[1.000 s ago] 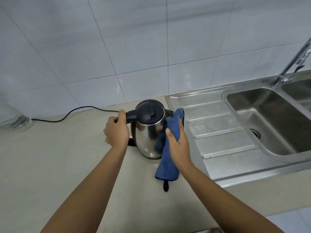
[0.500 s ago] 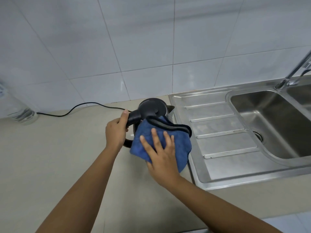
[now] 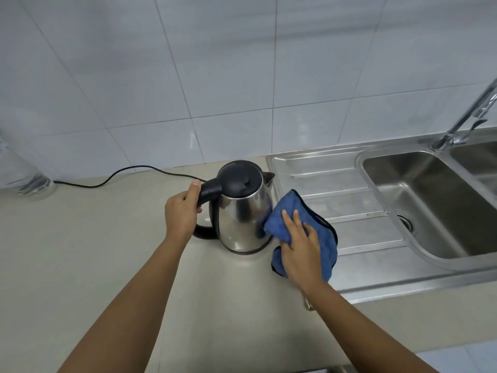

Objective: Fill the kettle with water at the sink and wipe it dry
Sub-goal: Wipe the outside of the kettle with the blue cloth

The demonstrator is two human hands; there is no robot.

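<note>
left hand (image 3: 181,214) grips one kettle (image 3: 242,219); right hand (image 3: 301,249), fingers (image 3: 288,220) flat, presses one cloth (image 3: 326,246) on it.

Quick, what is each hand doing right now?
Left hand: grips the kettle handle.
Right hand: open, flat fingers press the blue cloth against the kettle.

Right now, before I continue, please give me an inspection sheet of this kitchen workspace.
Surface: beige counter; no spill seen.
Job's things: steel kettle upright, lid shut, beside the sink; blue cloth against its side nearest the sink.
Clutter: clear container at far left, blurred.
Hands: left hand grips the kettle's handle; right hand presses the cloth with straight fingers.
Cables: black cable along the counter toward the kettle; end hidden.
Surroundings: tiled wall; tap over the sink.
</note>
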